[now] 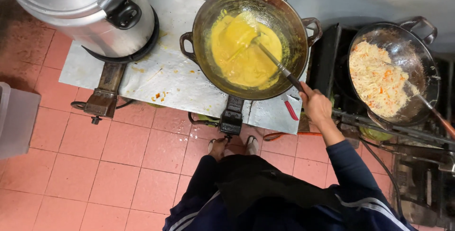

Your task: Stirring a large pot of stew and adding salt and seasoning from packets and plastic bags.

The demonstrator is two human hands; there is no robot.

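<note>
Nearest the camera, the person's dark trousers and dark blue sleeve with pale stripes fill the lower edge, with sandalled feet (pixel 233 145) standing on the pink tiled floor (pixel 118 164). From there the right arm reaches up and forward. The right hand (pixel 315 108) is closed in a fist around the dark handle end of a long metal ladle (pixel 275 60). The left hand is out of sight, so its state cannot be told.

The ladle slants up and to the left from the hand into a wide, dark, two-handled metal wok (pixel 296 36), and its bowl is sunk in the thick yellow batter (pixel 244 53) that pools across the wok's bottom. The wok sits on a burner at the edge of a pale, stained metal surface (pixel 166 74), with yellow splashes beside it. A small red-handled tool (pixel 290 110) lies on the surface just below the wok, near the hand.

To the right, well apart, a second dark wok (pixel 417 60) holds shredded white and orange vegetables (pixel 377 77), with another long utensil (pixel 433 110) resting in it. Farthest left, a large lidded steel urn (pixel 90 13) stands on the surface.
</note>
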